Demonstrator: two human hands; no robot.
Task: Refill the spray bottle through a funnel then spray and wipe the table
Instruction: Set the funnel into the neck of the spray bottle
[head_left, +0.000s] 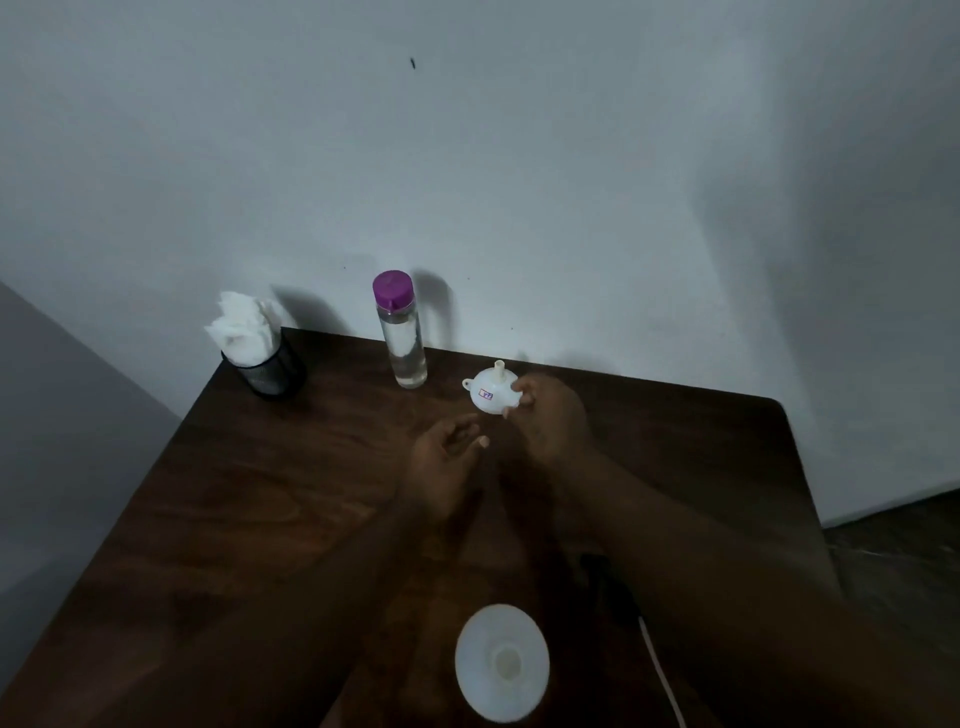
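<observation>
On the far left of the dark wooden bench (260, 493), a black mesh cup (272, 374) stands upright, stuffed with white tissues (241, 327) that stick out well above its rim. To its right, near the back edge by the wall, a tall clear bottle (408, 348) stands upright with its purple cap (393, 291) on. Clear liquid fills it nearly to the shoulder.

Nearer the middle, the left grip (444, 457) hovers palm-up over the bench, its fingers loosely curled and spread, holding nothing. Just beyond it and to the right is the funnel (491, 395). It is small, white and turned upside down, with the narrow spout pointing up and the wide mouth facing down. A little tab loop juts from its left rim, and a small sticker with red and blue marks sits on its cone. Whether it touches the bench or is lifted just clear is hard to tell.

At the near edge a white bottle (501, 662) is seen from straight above, its round mouth uncapped; what is inside cannot be made out.

The right grip (553, 421) pinches the funnel's right rim between thumb and fingertips. A pale cord (662, 675) runs off the near right.
</observation>
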